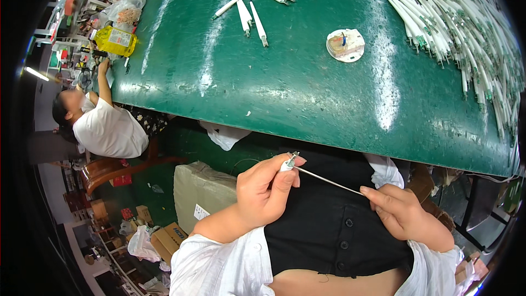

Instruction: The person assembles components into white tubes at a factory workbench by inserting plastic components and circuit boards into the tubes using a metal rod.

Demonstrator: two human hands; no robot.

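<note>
In front of my lap, my left hand (264, 191) is closed around a white tapered stick (286, 165), whose metal-and-green end sticks out past the thumb and forefinger; most of it is hidden in the fist. My right hand (398, 209) pinches a thin metal rod (329, 180) between thumb and fingers. The rod slants up to the left and its far tip meets the stick's end; whether it goes inside cannot be told. Both hands are off the table's near edge.
The green table (263, 98) spans ahead. A large pile of white sticks (438, 22) lies at right, several loose sticks (260, 24) farther left. A round white dish (345, 45) sits between. At far left a co-worker (109, 126) sits; a cardboard box (200, 192) stands left of me.
</note>
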